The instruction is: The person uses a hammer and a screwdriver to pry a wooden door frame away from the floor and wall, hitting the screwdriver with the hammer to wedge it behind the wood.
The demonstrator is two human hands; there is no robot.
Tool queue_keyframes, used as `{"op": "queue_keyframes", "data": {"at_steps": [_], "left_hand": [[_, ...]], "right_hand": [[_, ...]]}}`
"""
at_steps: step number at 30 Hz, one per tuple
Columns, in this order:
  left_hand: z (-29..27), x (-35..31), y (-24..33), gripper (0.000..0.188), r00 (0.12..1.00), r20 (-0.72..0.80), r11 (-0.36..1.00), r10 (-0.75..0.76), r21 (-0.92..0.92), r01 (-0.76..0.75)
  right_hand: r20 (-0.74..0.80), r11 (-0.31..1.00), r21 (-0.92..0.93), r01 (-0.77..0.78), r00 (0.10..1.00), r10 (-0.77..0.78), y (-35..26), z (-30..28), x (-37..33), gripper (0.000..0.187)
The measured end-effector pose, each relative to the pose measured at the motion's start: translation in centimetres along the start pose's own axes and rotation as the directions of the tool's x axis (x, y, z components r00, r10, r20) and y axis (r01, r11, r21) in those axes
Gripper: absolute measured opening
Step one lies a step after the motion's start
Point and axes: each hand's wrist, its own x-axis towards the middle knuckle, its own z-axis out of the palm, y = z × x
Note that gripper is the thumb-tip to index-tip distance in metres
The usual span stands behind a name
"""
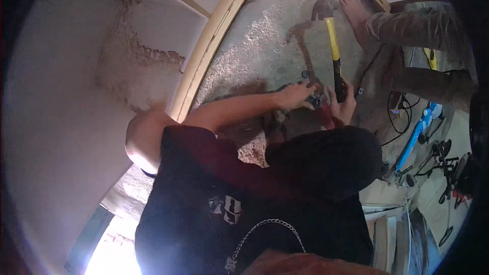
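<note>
My right hand [344, 106] is wrapped round the black grip of a claw hammer [332, 40]. Its yellow-and-black handle points away from me, and its dark metal head [322, 10] is at the far end above the floor. To the left, my left hand [298, 96] reaches across with fingers and thumb apart, and no held item shows in it. Close to its fingertips is a small greyish cluster with red beside it [326, 114], too blurred to name. A small round bluish piece [305, 74] lies just beyond that hand.
A co-worker's bare foot [355, 7] and brown trouser legs [423, 30] are at the far right. Dusty concrete [265, 35] borders pale wooden trim [219, 40] and a white panel [66, 97]. A blue tool [415, 137], black cable [392, 114] and several dark tools [445, 168] lie right.
</note>
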Motion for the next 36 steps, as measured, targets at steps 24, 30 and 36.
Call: {"op": "queue_keyframes", "data": {"at_steps": [24, 30, 36], "left_hand": [[-19.0, -12.5, -4.6, 0.04, 0.516, 0.071, 0.13, -0.854, -0.93, 0.344], [-10.3, -15.5, -14.5, 0.042, 0.684, 0.231, -0.037, -0.692, -0.958, 0.286], [-10.4, -13.1, -6.1, 0.033, 0.778, 0.224, -0.078, -0.587, -0.972, 0.221]], "right_hand": [[0.458, 0.622, 0.551, -0.556, 0.825, 0.331, 4.2, 6.1, 9.6, 0.024], [0.259, 0.818, 0.431, -0.381, 0.921, 0.292, 6.7, 6.7, 9.2, 0.039], [0.001, 0.96, 0.05, -0.275, 0.961, 0.276, 8.1, 5.3, 5.7, 0.046]]}}
